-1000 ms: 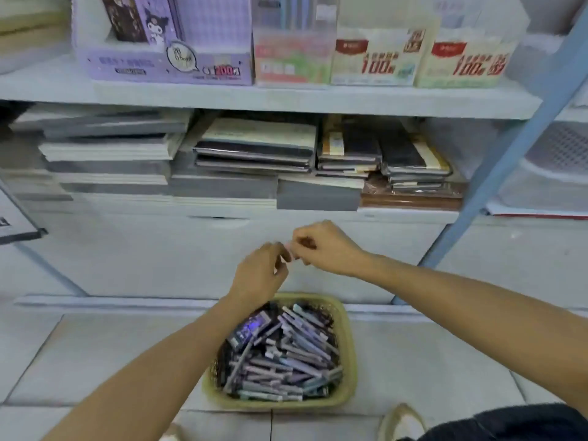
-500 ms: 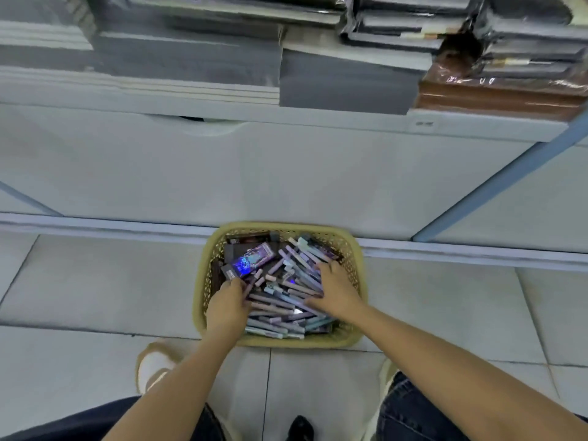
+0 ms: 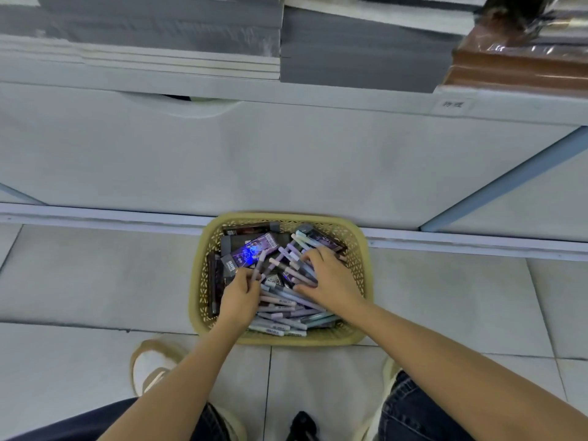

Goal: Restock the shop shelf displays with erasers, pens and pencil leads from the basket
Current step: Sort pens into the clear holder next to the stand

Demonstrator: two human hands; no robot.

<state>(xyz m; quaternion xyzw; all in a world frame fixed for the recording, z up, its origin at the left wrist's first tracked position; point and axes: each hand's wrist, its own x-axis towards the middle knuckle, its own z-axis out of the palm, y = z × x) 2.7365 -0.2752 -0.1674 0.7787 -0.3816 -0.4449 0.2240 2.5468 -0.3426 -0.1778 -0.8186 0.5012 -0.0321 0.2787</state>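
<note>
my hands have dropped from the shelf [image 3: 318, 97] into the basket [image 3: 194, 291] on the floor [image 3: 95, 281]: left hand [image 3: 240, 296] pinches a purple pen [image 3: 261, 264] in its fingers, right hand [image 3: 332, 281] lies with fingers spread wide over the pile [image 3: 286, 311], so another pickup is starting

Yellow lattice basket [image 3: 302, 340] sits under both hands, loosely heaped with pastel pens [image 3: 286, 316] crossing at all angles beneath the right hand [image 3: 331, 281]. Dark flat packs [image 3: 251, 248], one printed glossy purple, lie just beyond the left hand [image 3: 240, 297], which pinches one lilac pen [image 3: 259, 265], tilted.
</note>
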